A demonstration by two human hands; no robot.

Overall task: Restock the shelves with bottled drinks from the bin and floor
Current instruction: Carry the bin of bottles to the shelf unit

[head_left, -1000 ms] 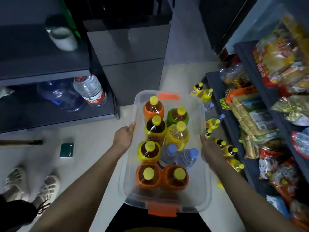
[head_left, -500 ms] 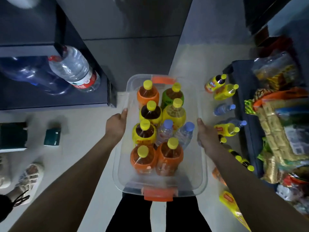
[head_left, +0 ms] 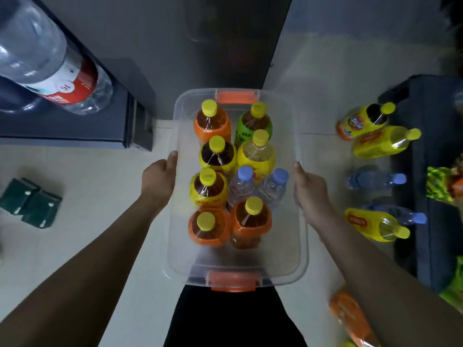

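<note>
Your left hand [head_left: 159, 176] and right hand [head_left: 309, 189] each clasp a long side of the clear bin [head_left: 299, 234] at centre frame. Each thumb lies along the rim, and the other fingers are hidden beneath the lip. Both grips are closed on the bin, which looks to be carried just in front of your legs.

Inside, yellow-capped bottles [head_left: 218, 156] and two water bottles [head_left: 241, 186] stand upright and packed together. They fill the far and middle part, and the near end is bare.

Expect real weight, since every bottle looks full. The walls are thin and will likely bow, so hold it under the lip at mid-side, level with the load, where you are now. The orange clips [head_left: 236, 96] at the ends look like lid latches, so I would not trust them as handles.

Keep the bin flat. The bottles are loose and tall, and a tilt toward you could send them sliding into the bare end.

More loose bottles [head_left: 383, 144] lie on their sides at the right of the frame, against the dark shelf [head_left: 431, 108]. They should roll easily and their film labels look slick. Take each one round the body below the shoulder. The water bottles seem thin-walled, so squeeze them lightly.
</note>
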